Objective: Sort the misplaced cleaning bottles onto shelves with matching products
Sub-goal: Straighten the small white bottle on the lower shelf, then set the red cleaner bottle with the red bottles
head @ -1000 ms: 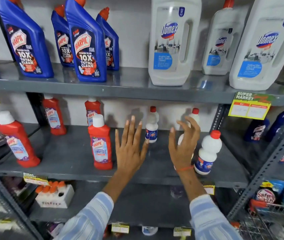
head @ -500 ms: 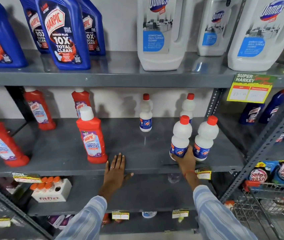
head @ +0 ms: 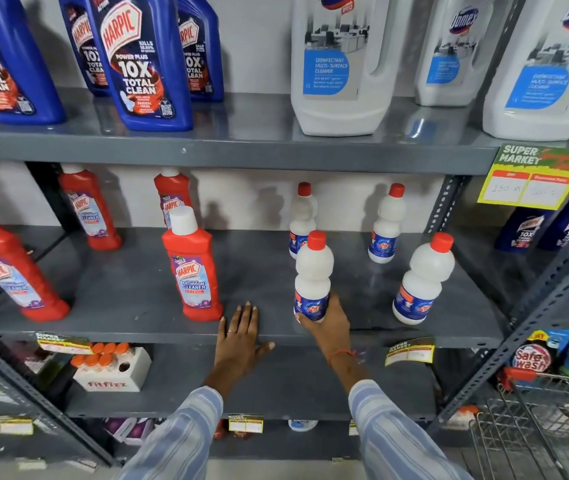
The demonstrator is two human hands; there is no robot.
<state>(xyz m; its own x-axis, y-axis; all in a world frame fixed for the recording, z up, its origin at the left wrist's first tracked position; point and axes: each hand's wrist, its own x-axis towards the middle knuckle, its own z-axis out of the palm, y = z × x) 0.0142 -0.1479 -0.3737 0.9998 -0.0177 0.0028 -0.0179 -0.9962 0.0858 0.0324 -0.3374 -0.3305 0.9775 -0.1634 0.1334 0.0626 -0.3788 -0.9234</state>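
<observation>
Right grip wrapped round white bottle base near middle shelf front edge; left grip flat, empty; we set it upright beside the white ones

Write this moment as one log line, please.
right hand: grips white bottle on middle shelf | left hand: flat on shelf edge, empty | red bottle: upright beside it

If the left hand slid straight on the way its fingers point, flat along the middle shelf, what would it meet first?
Probably nothing soon. The left hand points into the bare stretch of the middle shelf, passing right of the red Harpic bottle, close by it. Depth is unclear, but the back wall looks first.
</observation>
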